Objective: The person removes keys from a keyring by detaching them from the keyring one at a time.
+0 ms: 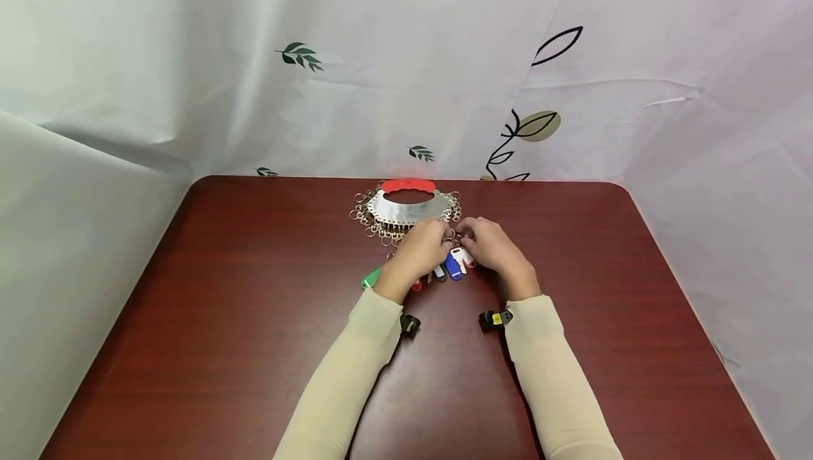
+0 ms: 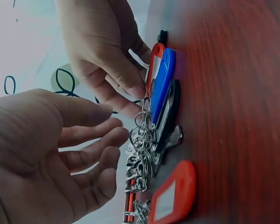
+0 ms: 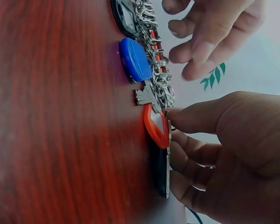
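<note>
A key holder with a red handle [image 1: 408,184] and a silver metal plate [image 1: 401,214] lies at the table's far side, fringed with small clips and rings. My left hand [image 1: 422,248] hovers over its near edge, fingers loosely bent with nothing between them in the left wrist view. Opposite it, my right hand [image 1: 492,243] pinches a key ring beside a red key tag [image 3: 155,128] with thumb and fingertip. A blue tag [image 2: 163,84], a black tag [image 2: 169,114] and a silver key [image 3: 147,95] hang from neighbouring rings. Another red tag [image 2: 175,193] lies nearer the left wrist camera.
A green tag [image 1: 371,278] shows left of the left forearm. The dark red wooden table [image 1: 254,347] reaches back to a white curtain [image 1: 381,58] with leaf prints. Black wrist cameras [image 1: 494,319] sit at both sleeve cuffs.
</note>
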The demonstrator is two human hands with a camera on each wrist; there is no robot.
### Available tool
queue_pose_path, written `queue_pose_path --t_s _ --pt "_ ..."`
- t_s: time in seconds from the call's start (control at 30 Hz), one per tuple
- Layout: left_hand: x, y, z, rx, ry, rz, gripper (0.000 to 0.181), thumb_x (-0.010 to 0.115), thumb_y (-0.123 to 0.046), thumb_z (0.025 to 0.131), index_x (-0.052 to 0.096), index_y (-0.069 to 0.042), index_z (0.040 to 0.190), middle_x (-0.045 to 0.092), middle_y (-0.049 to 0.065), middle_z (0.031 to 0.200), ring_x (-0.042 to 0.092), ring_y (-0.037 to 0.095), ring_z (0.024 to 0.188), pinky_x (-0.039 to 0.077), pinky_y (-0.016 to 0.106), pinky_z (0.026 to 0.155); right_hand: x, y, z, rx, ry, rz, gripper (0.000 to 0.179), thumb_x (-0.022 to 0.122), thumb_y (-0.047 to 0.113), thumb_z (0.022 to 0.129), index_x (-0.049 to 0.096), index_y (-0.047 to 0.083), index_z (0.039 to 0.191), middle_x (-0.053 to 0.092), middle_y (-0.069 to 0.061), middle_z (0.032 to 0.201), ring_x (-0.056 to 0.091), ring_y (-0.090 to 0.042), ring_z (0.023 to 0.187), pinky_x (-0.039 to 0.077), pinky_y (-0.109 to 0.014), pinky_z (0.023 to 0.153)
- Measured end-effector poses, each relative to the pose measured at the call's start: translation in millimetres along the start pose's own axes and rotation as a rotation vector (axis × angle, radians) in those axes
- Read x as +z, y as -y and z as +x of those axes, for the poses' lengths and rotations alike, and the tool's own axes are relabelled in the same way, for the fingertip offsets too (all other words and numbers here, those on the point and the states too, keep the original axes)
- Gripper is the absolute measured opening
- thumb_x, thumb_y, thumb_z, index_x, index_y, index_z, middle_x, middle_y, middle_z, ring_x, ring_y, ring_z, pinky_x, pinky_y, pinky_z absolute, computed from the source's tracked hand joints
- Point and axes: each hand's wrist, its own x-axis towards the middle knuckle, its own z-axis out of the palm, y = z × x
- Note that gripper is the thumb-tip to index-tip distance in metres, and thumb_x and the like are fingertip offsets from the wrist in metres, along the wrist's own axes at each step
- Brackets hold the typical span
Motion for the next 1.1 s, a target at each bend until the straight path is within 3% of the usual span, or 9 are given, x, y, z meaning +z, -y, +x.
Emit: queue_pose_path --t_s 0.2,0.33,0.5,0.6,0.77,0.93,1.1 --pt "2.8 0.0 9.1 -0.038 0.033 -0.024 0.019 0.066 -0.007 0.095 0.076 -0.006 0.111 0.076 0.009 0.110 0.071 0.026 0.101 0.057 0.040 0.090 -0.5 -0.9 -0.6 -0.015 -0.003 0.008 0.025 0.057 0.003 0.099 0.069 0.003 0.120 0.067 -0.010 0.095 0.058 -0.024 0.085 0.048 -0.038 0.079" --pt "6.9 1.2 12.7 -0.023 0.054 -0.045 0.021 0.065 -0.006 0.095 0.076 -0.006 0.113 0.075 0.009 0.112 0.070 0.025 0.102 0.057 0.037 0.091 0.1 -1.9 -1.8 -0.027 -0.006 0.018 0.023 0.057 0.006 0.100 0.069 0.003 0.119 0.070 -0.012 0.102 0.060 -0.025 0.090 0.050 -0.041 0.084" --pt "11.8 5.3 11.9 0.002 0.055 -0.005 0.009 0.066 -0.009 0.095 0.074 -0.006 0.093 0.071 0.009 0.096 0.065 0.023 0.088 0.054 0.037 0.081 3.9 -0.5 -1.4 -0.044 0.001 0.036 0.021 0.056 0.009 0.102 0.068 0.003 0.118 0.071 -0.015 0.114 0.062 -0.028 0.098 0.052 -0.046 0.090" --pt "12.1 7.0 10.6 0.002 0.045 0.009 0.011 0.068 -0.012 0.096 0.070 -0.007 0.087 0.068 0.009 0.092 0.063 0.024 0.086 0.053 0.039 0.080 6.4 1.2 -0.3 -0.044 -0.004 0.039 0.019 0.057 0.008 0.101 0.068 0.003 0.117 0.071 -0.014 0.109 0.061 -0.027 0.095 0.052 -0.045 0.089" --pt "11.3 7.9 10.1 -0.022 0.060 0.017 0.006 0.068 -0.009 0.093 0.072 -0.008 0.098 0.068 0.009 0.101 0.065 0.026 0.097 0.054 0.041 0.088 7.8 2.5 0.9 -0.041 -0.018 0.023 0.014 0.060 0.008 0.099 0.066 0.003 0.111 0.068 -0.011 0.098 0.059 -0.024 0.087 0.051 -0.042 0.084" --pt "9.2 9.0 9.5 -0.041 0.075 0.037 0.013 0.066 0.003 0.084 0.067 -0.009 0.091 0.063 0.008 0.094 0.060 0.025 0.092 0.051 0.040 0.083 8.4 4.0 2.0 -0.057 -0.027 0.018 0.007 0.062 0.009 0.098 0.066 0.005 0.103 0.065 -0.008 0.088 0.058 -0.022 0.081 0.050 -0.039 0.079" --pt "7.5 9.2 8.3 -0.041 0.095 0.060 0.014 0.065 0.003 0.084 0.063 -0.010 0.088 0.058 0.005 0.090 0.056 0.023 0.086 0.049 0.037 0.078 9.8 3.9 1.7 -0.064 -0.029 0.015 0.005 0.065 0.010 0.097 0.065 0.006 0.098 0.065 -0.006 0.085 0.059 -0.020 0.079 0.050 -0.036 0.077"
